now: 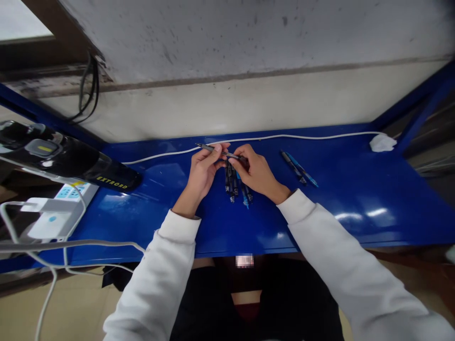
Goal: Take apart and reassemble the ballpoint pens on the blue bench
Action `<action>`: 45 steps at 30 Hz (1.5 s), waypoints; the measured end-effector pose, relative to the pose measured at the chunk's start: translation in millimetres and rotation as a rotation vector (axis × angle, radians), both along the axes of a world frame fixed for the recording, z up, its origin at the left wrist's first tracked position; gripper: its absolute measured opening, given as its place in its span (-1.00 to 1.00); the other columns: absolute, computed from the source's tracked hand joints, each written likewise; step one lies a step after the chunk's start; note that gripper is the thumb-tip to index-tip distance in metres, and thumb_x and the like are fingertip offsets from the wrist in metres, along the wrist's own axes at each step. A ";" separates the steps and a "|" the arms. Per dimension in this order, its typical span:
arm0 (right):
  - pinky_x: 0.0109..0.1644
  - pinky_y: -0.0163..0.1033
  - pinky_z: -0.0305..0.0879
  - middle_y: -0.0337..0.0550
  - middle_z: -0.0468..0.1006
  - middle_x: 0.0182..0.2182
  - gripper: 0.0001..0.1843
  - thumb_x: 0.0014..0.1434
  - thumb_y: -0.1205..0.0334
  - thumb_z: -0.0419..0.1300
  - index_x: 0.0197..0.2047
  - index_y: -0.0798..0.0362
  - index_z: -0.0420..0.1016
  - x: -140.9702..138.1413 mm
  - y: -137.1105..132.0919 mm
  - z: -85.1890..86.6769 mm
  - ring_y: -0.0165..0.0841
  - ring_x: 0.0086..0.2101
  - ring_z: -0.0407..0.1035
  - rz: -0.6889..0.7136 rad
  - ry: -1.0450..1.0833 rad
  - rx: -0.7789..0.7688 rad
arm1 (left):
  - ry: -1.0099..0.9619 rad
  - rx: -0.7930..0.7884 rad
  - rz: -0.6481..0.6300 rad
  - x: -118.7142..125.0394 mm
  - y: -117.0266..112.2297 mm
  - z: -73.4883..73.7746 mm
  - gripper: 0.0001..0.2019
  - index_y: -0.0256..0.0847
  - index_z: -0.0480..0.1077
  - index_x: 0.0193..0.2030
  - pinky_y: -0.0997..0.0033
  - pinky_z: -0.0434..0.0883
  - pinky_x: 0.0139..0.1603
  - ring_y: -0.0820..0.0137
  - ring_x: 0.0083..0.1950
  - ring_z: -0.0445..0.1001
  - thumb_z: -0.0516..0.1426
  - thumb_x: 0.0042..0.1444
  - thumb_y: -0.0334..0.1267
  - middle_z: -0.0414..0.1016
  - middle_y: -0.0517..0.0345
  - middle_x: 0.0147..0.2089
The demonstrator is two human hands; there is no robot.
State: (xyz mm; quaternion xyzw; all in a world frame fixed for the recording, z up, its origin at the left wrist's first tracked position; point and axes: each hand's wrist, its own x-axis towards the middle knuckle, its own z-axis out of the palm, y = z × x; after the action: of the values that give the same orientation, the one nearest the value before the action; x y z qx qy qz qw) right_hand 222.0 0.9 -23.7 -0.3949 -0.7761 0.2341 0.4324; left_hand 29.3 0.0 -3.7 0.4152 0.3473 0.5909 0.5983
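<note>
Both my hands meet over the middle of a blue metal shelf [355,199]. My left hand [202,173] pinches a thin grey pen [217,150] near its left end. My right hand [258,173] grips the same pen at its right end, fingers closed. Below and between my hands, several dark and blue pens [236,187] lie bunched on the shelf. Two more pens [298,168], one dark and one blue, lie side by side to the right of my right hand. White sleeves cover both my arms.
A white cable [284,138] runs along the back of the shelf to a white crumpled piece [382,142] at the right. A black device [64,158] lies at the left, with a white power strip [60,208] and cables below it. A wall stands behind.
</note>
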 end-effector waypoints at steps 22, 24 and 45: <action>-0.23 -0.16 0.18 -0.19 0.60 -0.26 -0.67 0.67 -0.14 0.05 -0.01 -0.07 0.35 -0.7 0.8 -0.8 -0.28 -0.38 0.42 0.007 -0.001 0.004 | 0.012 -0.005 0.005 0.8 -0.1 0.2 -0.67 -0.12 0.72 -0.24 0.40 0.54 -0.22 0.40 -0.16 0.61 0.54 0.18 0.09 0.73 0.00 0.09; -0.22 -0.16 0.19 -0.17 0.64 -0.21 -0.66 0.64 -0.17 0.10 0.03 -0.07 0.36 -1.1 0.4 -0.7 -0.27 -0.36 0.44 0.003 0.005 0.007 | 0.020 -0.010 0.011 1.2 0.2 -0.4 -0.67 -0.12 0.72 -0.22 0.39 0.55 -0.21 0.39 -0.15 0.63 0.52 0.20 0.10 0.73 0.00 0.08; -0.31 -0.16 0.12 -0.29 0.48 -0.43 -0.48 0.61 -0.36 0.06 -0.15 -0.08 0.39 2.4 0.2 7.9 -0.33 -0.47 0.30 -0.024 0.069 -0.074 | 0.109 0.040 0.153 -1.2 5.8 -9.4 -0.66 -0.16 0.69 -0.31 0.40 0.50 -0.23 0.46 -0.31 0.52 0.56 0.14 0.06 0.71 0.08 -0.19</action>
State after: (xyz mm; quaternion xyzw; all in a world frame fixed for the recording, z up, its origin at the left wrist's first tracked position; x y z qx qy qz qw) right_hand 224.4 1.1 -15.8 -0.4116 -0.7468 0.2708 0.4468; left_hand 28.1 5.8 -13.1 0.4308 0.3981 0.6183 0.5231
